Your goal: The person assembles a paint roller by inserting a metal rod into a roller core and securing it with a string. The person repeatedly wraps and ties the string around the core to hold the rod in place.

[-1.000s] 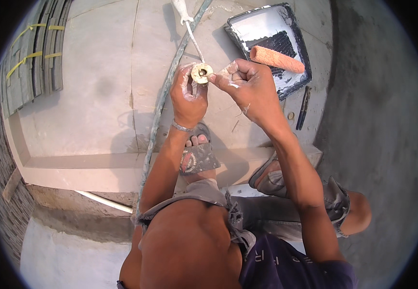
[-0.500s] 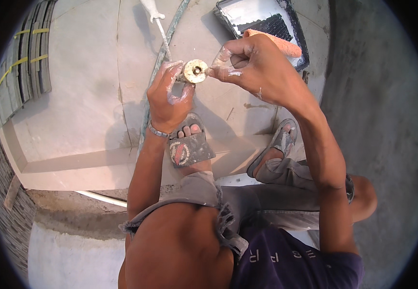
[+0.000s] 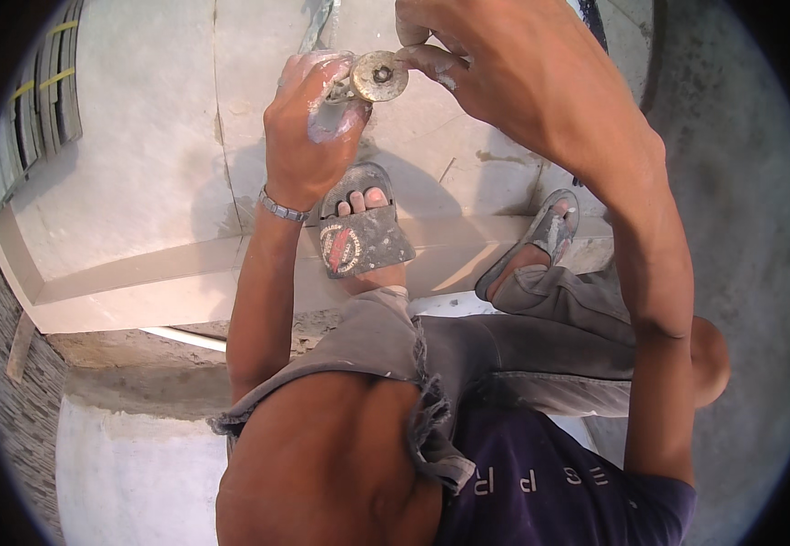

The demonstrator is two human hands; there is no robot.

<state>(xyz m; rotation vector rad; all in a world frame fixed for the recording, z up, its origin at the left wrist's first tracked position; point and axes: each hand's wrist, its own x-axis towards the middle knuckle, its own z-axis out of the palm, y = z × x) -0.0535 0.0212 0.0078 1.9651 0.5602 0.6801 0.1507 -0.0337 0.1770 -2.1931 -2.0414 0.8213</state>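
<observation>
Left hand [image 3: 316, 118]: curled most of the way closed, with a pale round disc [image 3: 378, 76] held at its left side between thumb and fingers; the depth of the grip is masked by the hand itself.
Right hand [image 3: 467, 55]: bent into a narrow pinch at the disc's right rim; whether anything is gripped cannot be told, as its upper part is cut off by the view's top edge.
Disc: one, held in the air above the pale tiled floor [image 3: 140, 164], its flat face turned to the camera, a dark fitting seen at its centre.
Wristband [image 3: 283, 207]: one, worn on the left wrist.
Sandals [image 3: 367, 241]: two, dark and paint-flecked, one worn on each foot.
Greenish strip [image 3: 317, 32]: one, cropped at the top and lost behind the left hand.
Grey slats [image 3: 49, 100]: one stack, crossed by two visible yellow bands; their number is blurred.
White pipe [image 3: 186, 338]: one, its right end hidden by the left forearm.
Dark-edged object [image 3: 592, 23]: one, mostly covered by the right forearm, its shape not made out.
</observation>
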